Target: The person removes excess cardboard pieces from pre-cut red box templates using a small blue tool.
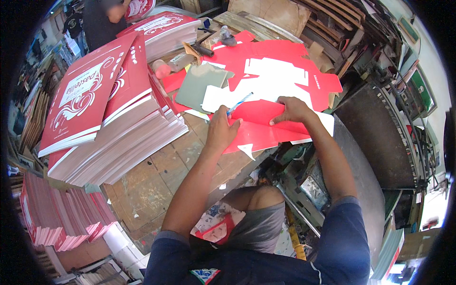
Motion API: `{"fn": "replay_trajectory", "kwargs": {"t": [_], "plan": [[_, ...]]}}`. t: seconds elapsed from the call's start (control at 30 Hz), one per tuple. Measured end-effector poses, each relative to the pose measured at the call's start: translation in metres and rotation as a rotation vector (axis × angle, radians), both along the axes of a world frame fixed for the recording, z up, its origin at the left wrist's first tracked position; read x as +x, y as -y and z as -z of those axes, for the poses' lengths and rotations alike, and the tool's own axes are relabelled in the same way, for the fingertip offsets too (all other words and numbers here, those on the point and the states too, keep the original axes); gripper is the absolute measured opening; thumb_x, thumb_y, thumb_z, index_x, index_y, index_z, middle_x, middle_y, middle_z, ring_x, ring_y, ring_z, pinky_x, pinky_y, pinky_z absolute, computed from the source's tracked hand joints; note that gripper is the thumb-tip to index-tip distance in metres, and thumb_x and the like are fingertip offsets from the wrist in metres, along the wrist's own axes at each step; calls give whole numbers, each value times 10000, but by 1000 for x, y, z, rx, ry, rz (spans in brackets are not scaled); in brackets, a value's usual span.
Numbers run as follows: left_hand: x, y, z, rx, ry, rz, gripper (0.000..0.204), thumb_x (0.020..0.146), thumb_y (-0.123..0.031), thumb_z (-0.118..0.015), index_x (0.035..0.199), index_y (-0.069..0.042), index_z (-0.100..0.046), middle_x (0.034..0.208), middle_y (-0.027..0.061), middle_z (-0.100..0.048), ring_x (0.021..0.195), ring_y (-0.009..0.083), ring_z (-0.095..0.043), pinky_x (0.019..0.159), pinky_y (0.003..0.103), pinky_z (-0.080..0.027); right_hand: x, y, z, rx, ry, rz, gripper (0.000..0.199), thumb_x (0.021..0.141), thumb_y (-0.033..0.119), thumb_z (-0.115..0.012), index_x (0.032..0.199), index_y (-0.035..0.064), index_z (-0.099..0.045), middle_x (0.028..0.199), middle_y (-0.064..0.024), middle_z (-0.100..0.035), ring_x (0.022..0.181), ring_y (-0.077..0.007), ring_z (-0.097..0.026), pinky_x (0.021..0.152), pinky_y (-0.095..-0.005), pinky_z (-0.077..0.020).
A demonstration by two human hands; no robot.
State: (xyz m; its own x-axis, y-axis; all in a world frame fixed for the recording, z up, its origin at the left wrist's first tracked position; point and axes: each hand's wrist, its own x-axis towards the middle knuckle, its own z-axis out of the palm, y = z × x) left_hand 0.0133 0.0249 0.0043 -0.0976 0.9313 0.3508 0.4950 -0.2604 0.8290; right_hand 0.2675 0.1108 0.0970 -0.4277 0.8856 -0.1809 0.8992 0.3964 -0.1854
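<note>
A red, die-cut cardboard sheet [256,133] lies before me, with a fold line across its middle and a panel raised along it. My left hand [220,130] is closed at its left end, with a slim blue-and-white striped stick [243,101], which looks like a pen, poking up from the fingers. Against the raised panel, my right hand [297,112] grips the card between thumb and fingers. A small white scrap [246,151] hangs at the near edge. Beyond the hands lie white card pieces [273,71] and a grey-green board [201,85].
Tall stacks of printed red-and-white card [118,147] stand on the worn wooden table [161,183] at left. More red cut sheets [280,50] spread over the far side. A dark curved metal machine part [380,128] stands at right. Another person [102,21] is at the far left.
</note>
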Motion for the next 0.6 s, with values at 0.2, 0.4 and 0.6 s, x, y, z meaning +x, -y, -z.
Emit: {"fn": "replay_trajectory", "kwargs": {"t": [0.2,0.4,0.6], "plan": [[3,-2,6,100,-68,-38,410,763,-183,-788,1003,4,-514,897,177,-575,821,324,-576,737,426,-468,12,-5,27,250,68,-3,1060,431,728,-820,1230,88,-543,1270,-176,-508,1214,-384,-440,975,-510,-403],[6,-3,5,201,-77,-27,427,760,-156,-787,1060,6,-531,942,176,-560,885,317,-559,772,423,-459,15,-2,40,431,62,40,1186,435,750,-801,1368,109,-449,1500,-233,-290,1390,-434,-260,1090,-580,-250],[3,2,-1,158,-55,-40,408,776,-141,-761,1069,26,-532,1008,192,-563,937,355,-547,837,447,-444,11,21,35,500,38,-2,895,590,707,-763,1240,118,-585,1419,-208,-449,1352,-391,-376,1069,-564,-298]]}}
